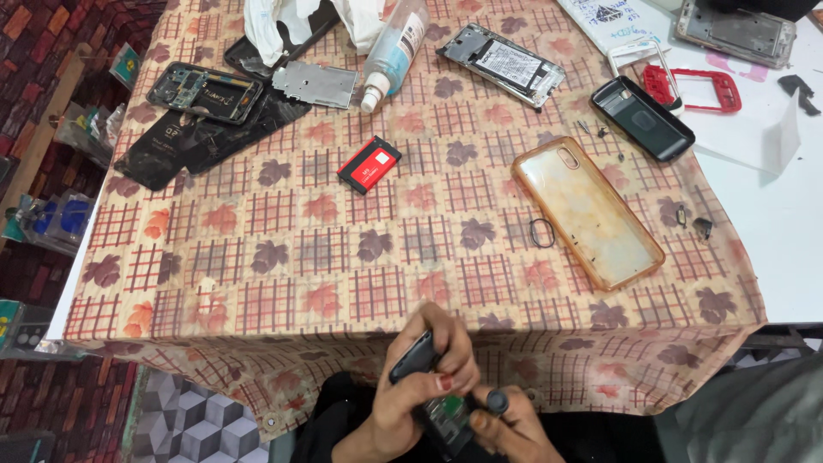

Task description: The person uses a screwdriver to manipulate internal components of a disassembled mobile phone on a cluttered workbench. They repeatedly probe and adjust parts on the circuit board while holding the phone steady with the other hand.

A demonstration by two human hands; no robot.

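Surface: patterned cloth with leaf and grid print over the surface, its hem hanging over the near edge at lower centre of the frame; a bare white top showed at right.
Left hand: fingers curled shut round a small dark phone body, thumb across its upper end.
Right hand: closed on a dark-handled tool, probably a screwdriver, tip at the opened green board; only part of this hand was in frame.
Position of work: phone held below and in front of the cloth hem, over the lap, at lower centre, not resting on anything.
Technique note: judged that bracing the phone against the hem or lap would steady it; tool best kept square to the board, light pressure, so a slip does not score it.
Loose parts: red battery at centre; clear amber case right of centre, with a small black ring just beside it.
Far clutter: opened phone frames upper left, a lying bottle upper centre, black back cover upper right.
Open room: wide bare cloth between the hem and the battery, lower left to centre.
Edges: the near hem drops away directly above the hands; small pieces set there could roll off.
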